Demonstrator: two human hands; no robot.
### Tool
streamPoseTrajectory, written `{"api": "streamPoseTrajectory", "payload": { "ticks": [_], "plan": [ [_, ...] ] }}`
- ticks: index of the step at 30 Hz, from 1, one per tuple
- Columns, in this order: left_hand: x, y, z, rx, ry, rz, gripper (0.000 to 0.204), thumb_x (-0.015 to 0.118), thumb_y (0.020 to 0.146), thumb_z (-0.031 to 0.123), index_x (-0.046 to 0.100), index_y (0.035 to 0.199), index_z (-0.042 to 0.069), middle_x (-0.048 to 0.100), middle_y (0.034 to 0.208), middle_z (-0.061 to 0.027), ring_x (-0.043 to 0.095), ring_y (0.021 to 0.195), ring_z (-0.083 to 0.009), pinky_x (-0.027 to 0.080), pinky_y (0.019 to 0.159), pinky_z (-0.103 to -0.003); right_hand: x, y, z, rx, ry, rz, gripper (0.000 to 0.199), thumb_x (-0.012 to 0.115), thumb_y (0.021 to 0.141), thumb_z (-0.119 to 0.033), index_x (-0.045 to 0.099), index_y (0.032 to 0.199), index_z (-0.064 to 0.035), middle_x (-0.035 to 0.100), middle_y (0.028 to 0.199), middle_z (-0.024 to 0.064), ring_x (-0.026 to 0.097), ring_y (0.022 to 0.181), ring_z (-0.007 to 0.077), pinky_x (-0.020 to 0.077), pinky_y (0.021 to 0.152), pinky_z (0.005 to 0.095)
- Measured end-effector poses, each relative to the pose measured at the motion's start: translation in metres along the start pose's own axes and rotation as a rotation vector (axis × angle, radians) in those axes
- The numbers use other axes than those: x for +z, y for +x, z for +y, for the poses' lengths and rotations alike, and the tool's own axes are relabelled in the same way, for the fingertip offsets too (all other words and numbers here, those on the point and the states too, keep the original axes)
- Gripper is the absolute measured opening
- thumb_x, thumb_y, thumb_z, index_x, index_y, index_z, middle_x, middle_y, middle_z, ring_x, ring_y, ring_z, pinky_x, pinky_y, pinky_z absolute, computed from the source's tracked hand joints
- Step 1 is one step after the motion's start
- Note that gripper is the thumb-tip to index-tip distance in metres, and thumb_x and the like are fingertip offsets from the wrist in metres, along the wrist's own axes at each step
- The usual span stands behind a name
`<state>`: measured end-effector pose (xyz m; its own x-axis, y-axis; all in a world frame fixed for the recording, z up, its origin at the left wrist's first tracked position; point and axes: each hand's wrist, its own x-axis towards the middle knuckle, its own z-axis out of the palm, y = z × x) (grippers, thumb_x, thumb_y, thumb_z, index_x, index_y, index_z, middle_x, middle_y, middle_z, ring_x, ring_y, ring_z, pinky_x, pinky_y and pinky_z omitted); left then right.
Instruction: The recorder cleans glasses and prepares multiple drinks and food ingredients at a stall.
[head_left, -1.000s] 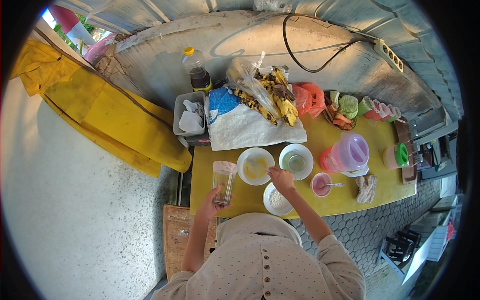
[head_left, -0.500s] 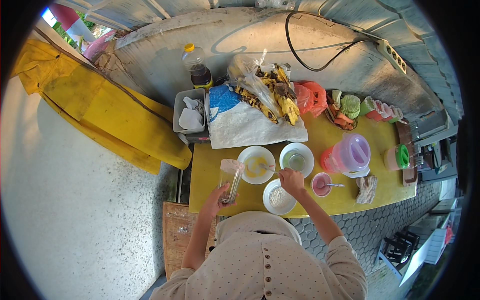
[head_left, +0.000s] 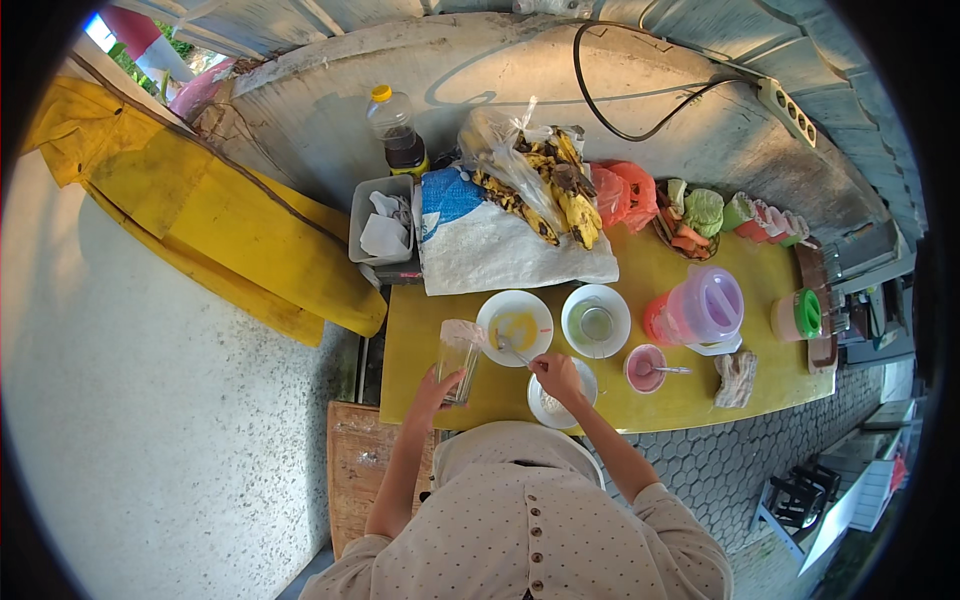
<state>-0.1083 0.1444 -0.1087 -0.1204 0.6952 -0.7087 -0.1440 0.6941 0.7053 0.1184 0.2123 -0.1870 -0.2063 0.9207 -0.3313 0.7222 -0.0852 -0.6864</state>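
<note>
My left hand (head_left: 434, 387) is wrapped round a tall clear glass (head_left: 460, 365) with a pale pinkish band near its top. The glass stands tilted slightly beside a white bowl (head_left: 498, 300) that holds a yellow, egg-like liquid. My right hand (head_left: 557, 378) grips a metal spoon (head_left: 513, 350), its tip at the near left rim of that bowl, close to the glass. Beneath my right hand is a second white bowl (head_left: 588, 388) with white flour-like powder, partly hidden. A third white bowl (head_left: 620, 312) to the right contains a strainer or small cup.
On the yellow table (head_left: 680, 400) stand a pink cup (head_left: 645, 380), a purple-lidded pitcher (head_left: 705, 305), a green-lidded container (head_left: 800, 315) and a folded cloth (head_left: 735, 378). Bananas (head_left: 575, 210) lie on a white sack (head_left: 480, 265) behind, next to a grey bin (head_left: 365, 240) and bottle (head_left: 403, 145).
My right hand has moved left and slightly toward me, over the powder bowl. The spoon's tip has shifted to the yellow bowl's near left rim. My left hand keeps the glass nearly in place.
</note>
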Motion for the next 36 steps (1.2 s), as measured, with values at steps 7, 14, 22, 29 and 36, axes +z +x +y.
{"api": "streamPoseTrajectory", "payload": {
  "ticks": [7, 14, 22, 29, 36],
  "plan": [
    [0.000, 0.012, -0.005, 0.064, 0.230, 0.046, 0.071, 0.064, 0.068, 0.045, 0.038, 0.122, 0.007, 0.054, 0.101, -0.0091, 0.055, 0.082, -0.0163, 0.043, 0.058, -0.030, -0.004, 0.006, 0.025, -0.032, 0.238, 0.025, 0.017, 0.060, 0.073, -0.020, 0.066, 0.077, -0.0046, 0.061, 0.066, 0.0134, 0.059, 0.057, 0.0223, 0.0439, 0.055, 0.0322],
    [0.016, 0.026, -0.002, 0.144, 0.222, 0.006, 0.068, 0.067, 0.067, 0.043, 0.045, 0.114, -0.001, 0.058, 0.080, -0.0066, 0.057, 0.065, -0.0102, 0.041, 0.046, -0.022, -0.040, -0.009, 0.015, -0.112, 0.298, 0.241, 0.018, 0.060, 0.076, -0.017, 0.063, 0.080, 0.0006, 0.059, 0.062, 0.0130, 0.052, 0.050, 0.0156, 0.0406, 0.051, 0.0280],
    [0.035, 0.040, 0.005, 0.058, 0.244, -0.089, 0.062, 0.064, 0.067, 0.047, 0.049, 0.109, 0.004, 0.058, 0.078, -0.0057, 0.058, 0.058, -0.0127, 0.039, 0.048, -0.023, -0.051, -0.016, 0.001, -0.180, 0.305, 0.278, 0.015, 0.061, 0.076, -0.013, 0.062, 0.078, 0.0012, 0.056, 0.057, 0.0105, 0.048, 0.046, 0.0135, 0.0383, 0.046, 0.0268],
    [0.037, 0.047, 0.005, 0.026, 0.203, -0.112, 0.059, 0.064, 0.068, 0.046, 0.049, 0.107, 0.004, 0.058, 0.072, -0.0044, 0.058, 0.053, -0.0130, 0.038, 0.043, -0.022, -0.058, -0.018, -0.007, -0.232, 0.260, 0.292, 0.014, 0.059, 0.078, -0.011, 0.062, 0.083, 0.0026, 0.053, 0.056, 0.0050, 0.045, 0.049, 0.0069, 0.0378, 0.046, 0.0225],
    [0.034, 0.052, -0.001, 0.004, 0.196, -0.117, 0.056, 0.062, 0.071, 0.045, 0.048, 0.106, 0.004, 0.057, 0.070, -0.0043, 0.059, 0.052, -0.0133, 0.039, 0.041, -0.022, -0.055, -0.016, -0.004, -0.203, 0.312, 0.295, 0.013, 0.060, 0.076, -0.011, 0.062, 0.080, 0.0013, 0.054, 0.055, 0.0092, 0.046, 0.046, 0.0113, 0.0369, 0.046, 0.0254]
  ]
}}
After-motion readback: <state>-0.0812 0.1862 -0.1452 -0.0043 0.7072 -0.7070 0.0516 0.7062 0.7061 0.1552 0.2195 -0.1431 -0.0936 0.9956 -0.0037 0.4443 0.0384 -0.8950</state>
